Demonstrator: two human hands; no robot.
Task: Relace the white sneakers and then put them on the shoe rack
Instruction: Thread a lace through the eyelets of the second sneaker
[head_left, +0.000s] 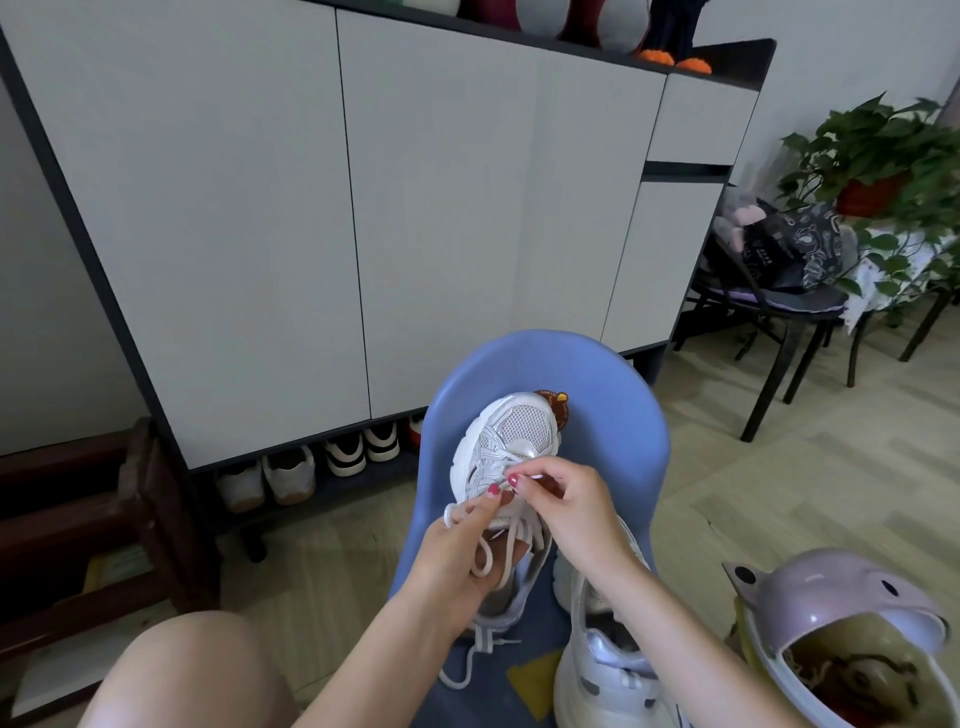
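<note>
A white sneaker (511, 434) lies on the seat of a blue plastic chair (613, 415), toe pointing away from me. My left hand (462, 551) holds a bunch of its white shoelace (485, 558) near the tongue. My right hand (569, 512) pinches a lace end just above the eyelets, fingertips touching those of the left. The second white sneaker (602, 660) stands on the chair near me, below my right forearm, its opening facing up. The shoe rack (291, 480) is the open bottom shelf of the tall white cabinet (234, 208).
Several pairs of shoes fill the bottom shelf. A lilac bin (831, 613) with an open lid stands at the lower right. A dark chair (779, 312) with bags and a potted plant (883, 150) are at the right. Dark wooden furniture (78, 519) stands left.
</note>
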